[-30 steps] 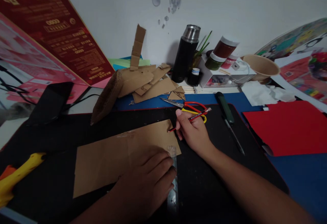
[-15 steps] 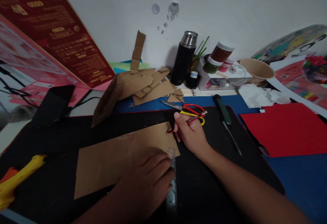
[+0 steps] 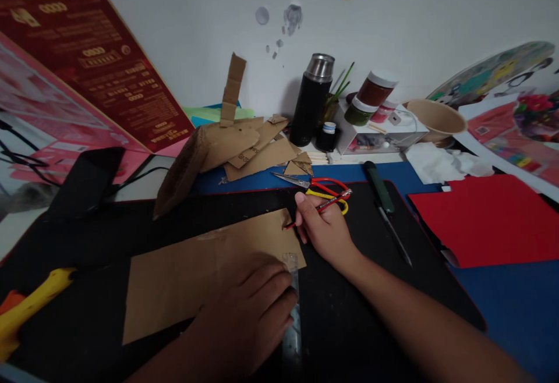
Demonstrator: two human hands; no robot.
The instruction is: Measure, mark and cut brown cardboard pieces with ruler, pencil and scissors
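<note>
Several things are crowded along the far edge of the black mat [image 3: 109,237]: a heap of cardboard scraps [image 3: 244,144], a black flask [image 3: 312,100], red-and-yellow scissors [image 3: 325,186] and a green-handled tool [image 3: 383,188]. A red paper sheet [image 3: 489,220] is spread at the right, and a yellow tool [image 3: 30,307] is seen at the left edge. Nothing is placed between the hands and the cardboard sheet [image 3: 196,272], which is laid flat on the mat. The left hand [image 3: 244,319] is spread flat, palm down, over the sheet's near right corner, and a ruler [image 3: 292,336] is pressed down under its fingertips along the right edge. The right hand [image 3: 325,231] is closed around a red pencil [image 3: 334,201], whose tip is set at the sheet's far right corner, just beside the scissors.
</note>
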